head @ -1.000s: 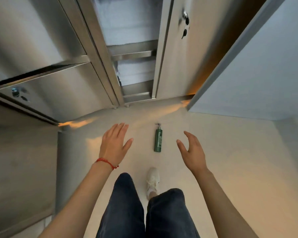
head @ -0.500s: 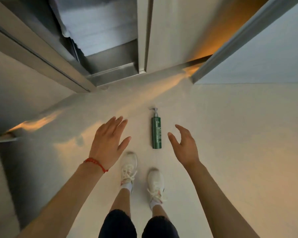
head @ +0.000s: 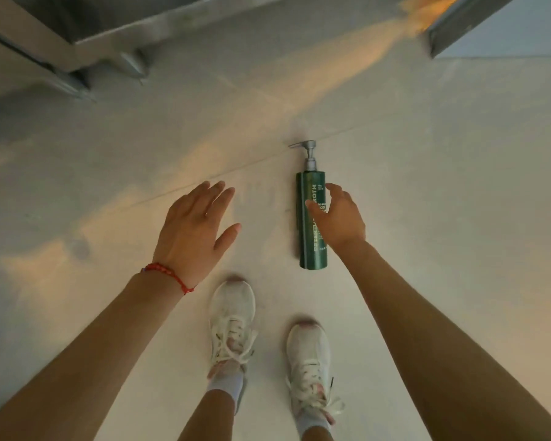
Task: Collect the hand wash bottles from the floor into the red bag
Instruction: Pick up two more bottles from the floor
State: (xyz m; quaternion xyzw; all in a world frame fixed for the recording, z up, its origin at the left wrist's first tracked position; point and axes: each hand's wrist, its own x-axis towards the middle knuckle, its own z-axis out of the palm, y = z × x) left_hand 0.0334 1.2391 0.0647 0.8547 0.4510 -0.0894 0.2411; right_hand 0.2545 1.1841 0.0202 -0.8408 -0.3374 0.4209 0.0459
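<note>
Green pump bottle [head: 312, 224] lies flat on pale floor [head: 442, 186], pump pointing away from white shoes [head: 233, 316]. Right hand [head: 339, 216] over bottle's middle, fingers spread, hiding part of label; contact unclear. Left hand [head: 193, 227] splayed, empty, well apart. Red bag out of frame. Metal cabinet [head: 77, 36] cut off at top.

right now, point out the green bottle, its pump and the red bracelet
green bottle [head: 314, 254]: head view, lower body near the base
pump [head: 309, 147]: head view, grey pump head
red bracelet [head: 166, 272]: head view, band on the left wrist
</note>
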